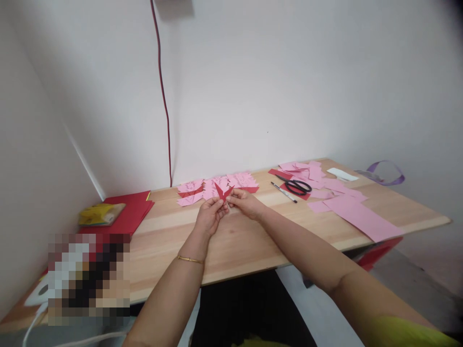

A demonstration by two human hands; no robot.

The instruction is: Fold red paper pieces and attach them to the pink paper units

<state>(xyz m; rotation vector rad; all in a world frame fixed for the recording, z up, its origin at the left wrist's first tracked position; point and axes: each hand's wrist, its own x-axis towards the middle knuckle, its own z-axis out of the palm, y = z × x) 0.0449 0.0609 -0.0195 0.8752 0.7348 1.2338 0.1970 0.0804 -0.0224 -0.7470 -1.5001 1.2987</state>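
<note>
A small red paper cutout (224, 191) with pointed tips is held up between both hands over the wooden table (238, 246). My left hand (210, 214) pinches its lower left part between thumb and fingers. On the right side, my right hand (246, 202) grips the same piece with its fingertips. Just behind the hands lie pink cut papers (191, 187) with jagged edges and marks on them, together with some red pieces. The fingertips cover the lower part of the cutout.
Black scissors (298, 187) and a pen (284, 192) lie at the right, beside pink scraps (313, 171) and a large pink sheet (361, 217). Red sheets (139, 209) with a yellow packet (99, 214) are at the left. A white wall stands behind.
</note>
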